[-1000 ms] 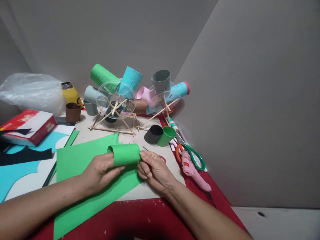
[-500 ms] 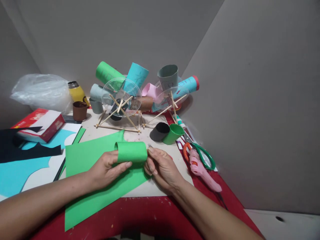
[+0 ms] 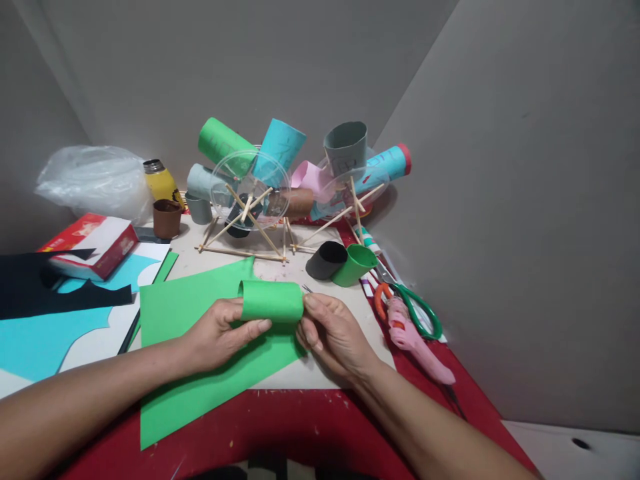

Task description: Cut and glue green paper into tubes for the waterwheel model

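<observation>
A short green paper tube (image 3: 273, 301) lies sideways in front of me. My left hand (image 3: 227, 333) is closed on its left end, thumb along the lower side and fingers partly hidden inside. My right hand (image 3: 333, 333) pinches at the tube's right end, touching its edge. From between that thumb and forefinger pokes a small, thin, pointed metal tip (image 3: 307, 289); the rest of it is hidden by the fingers. Under both hands spreads a large green sheet (image 3: 195, 373). Just beyond my right hand stand a black paper cup (image 3: 326, 261) and a green paper cup (image 3: 355, 265).
Behind stands a wheel model with coloured tubes (image 3: 281, 153), clear discs and a stick frame (image 3: 240, 252). Green-handled scissors (image 3: 425, 313) and a pink glue gun (image 3: 417, 350) lie right. A red box (image 3: 90, 243), cut sheets (image 3: 75, 340), a brown cup (image 3: 167, 220) and a plastic bag (image 3: 95, 180) are left.
The camera view has shifted slightly, so everything appears a little farther right. Both hands keep the same hold on the tube's ends.
</observation>
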Demonstrator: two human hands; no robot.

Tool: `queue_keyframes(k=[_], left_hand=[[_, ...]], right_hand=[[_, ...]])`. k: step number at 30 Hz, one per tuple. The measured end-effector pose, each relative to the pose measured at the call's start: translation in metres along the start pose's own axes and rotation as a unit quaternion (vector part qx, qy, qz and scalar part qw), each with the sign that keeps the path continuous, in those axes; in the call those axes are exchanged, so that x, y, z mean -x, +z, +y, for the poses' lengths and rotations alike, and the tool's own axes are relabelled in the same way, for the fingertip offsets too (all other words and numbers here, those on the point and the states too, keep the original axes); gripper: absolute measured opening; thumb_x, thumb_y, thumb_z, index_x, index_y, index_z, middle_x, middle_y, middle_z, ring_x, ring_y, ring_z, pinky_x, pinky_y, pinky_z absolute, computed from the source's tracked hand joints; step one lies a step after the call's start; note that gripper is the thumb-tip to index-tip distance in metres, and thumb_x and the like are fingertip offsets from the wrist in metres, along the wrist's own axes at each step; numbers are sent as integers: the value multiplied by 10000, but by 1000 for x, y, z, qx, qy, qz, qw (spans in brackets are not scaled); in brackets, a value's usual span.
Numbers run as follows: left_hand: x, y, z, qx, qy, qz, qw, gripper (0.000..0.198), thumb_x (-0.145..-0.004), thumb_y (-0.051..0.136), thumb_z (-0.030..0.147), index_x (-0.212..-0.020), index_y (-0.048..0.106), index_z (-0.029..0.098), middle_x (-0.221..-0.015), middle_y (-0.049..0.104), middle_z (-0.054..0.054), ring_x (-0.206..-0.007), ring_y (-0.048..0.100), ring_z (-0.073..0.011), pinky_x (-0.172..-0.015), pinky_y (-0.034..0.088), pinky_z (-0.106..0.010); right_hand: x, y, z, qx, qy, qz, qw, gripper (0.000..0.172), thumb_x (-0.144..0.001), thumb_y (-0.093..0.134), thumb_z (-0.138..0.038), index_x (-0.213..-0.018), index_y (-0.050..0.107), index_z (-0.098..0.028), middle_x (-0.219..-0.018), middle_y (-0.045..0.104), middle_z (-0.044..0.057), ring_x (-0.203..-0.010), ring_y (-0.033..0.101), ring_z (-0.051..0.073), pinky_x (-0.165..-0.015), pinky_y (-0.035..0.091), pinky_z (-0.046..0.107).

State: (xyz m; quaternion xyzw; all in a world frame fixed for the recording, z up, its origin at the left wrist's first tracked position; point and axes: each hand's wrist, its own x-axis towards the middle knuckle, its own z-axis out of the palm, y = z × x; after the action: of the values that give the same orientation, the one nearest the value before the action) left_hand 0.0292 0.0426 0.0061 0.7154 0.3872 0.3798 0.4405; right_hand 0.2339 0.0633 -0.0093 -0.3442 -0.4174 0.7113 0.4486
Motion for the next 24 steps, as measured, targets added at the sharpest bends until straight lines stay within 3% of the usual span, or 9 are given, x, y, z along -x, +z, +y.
queue_keyframes(k=[7,9,12,14,16,18,21,24], left_hand=[[4,1,-4,96,-108,-26,989,470,-878,616,536,-619,573,146,-609,511,18,-586,436,-98,-563,386,-227],[2,0,-6,106,-126,-25,986,488,-866,626,564,-625,611,140,-618,578,0,-595,480,-105,-587,421,-234],[-2,-3,-7,146,-157,-31,976,465,-839,661,582,-787,729,125,-767,727,-69,-650,584,-132,-660,500,-264],[-5,-6,-10,179,-179,-30,967,475,-823,685,584,-876,751,117,-840,764,-107,-658,628,-142,-676,532,-278],[-8,-9,-14,201,-200,-14,959,480,-804,709,583,-869,746,109,-839,772,-124,-638,650,-144,-665,549,-276],[-9,-10,-19,221,-215,12,951,470,-777,741,577,-831,728,110,-814,771,-123,-624,661,-144,-644,558,-266],[-12,-10,-24,266,-228,39,936,437,-739,792,543,-801,699,121,-762,759,-106,-633,675,-151,-607,568,-247],[-14,-10,-26,313,-234,55,919,409,-687,850,488,-771,685,123,-698,731,-80,-643,683,-156,-562,567,-222]], right_hand=[[4,-5,5,114,-57,22,992,347,-803,784,-462,-647,667,-175,-386,549,-56,-302,367,45,-322,272,159],[2,-4,4,151,-70,22,986,376,-822,752,-492,-635,656,-181,-400,554,-49,-315,382,57,-335,299,175],[2,-1,-4,226,-97,23,969,475,-885,651,-540,-570,620,-185,-451,590,-15,-365,457,78,-391,381,201],[7,-2,-18,289,-122,36,949,457,-912,588,-558,-663,684,-187,-521,640,5,-422,537,107,-444,446,225],[18,-10,-36,359,-146,62,920,386,-900,592,-548,-921,750,-197,-628,701,18,-508,621,149,-505,505,262],[35,-28,-54,437,-169,108,877,348,-890,613,-495,-1042,744,-211,-773,748,44,-651,684,191,-642,552,313],[62,-68,-70,548,-176,193,795,366,-863,611,-470,-1085,722,-202,-1057,752,112,-913,699,279,-806,540,393],[82,-111,-67,639,-123,246,719,432,-813,623,-521,-1063,721,-182,-1145,723,178,-1019,670,390,-791,525,470]])
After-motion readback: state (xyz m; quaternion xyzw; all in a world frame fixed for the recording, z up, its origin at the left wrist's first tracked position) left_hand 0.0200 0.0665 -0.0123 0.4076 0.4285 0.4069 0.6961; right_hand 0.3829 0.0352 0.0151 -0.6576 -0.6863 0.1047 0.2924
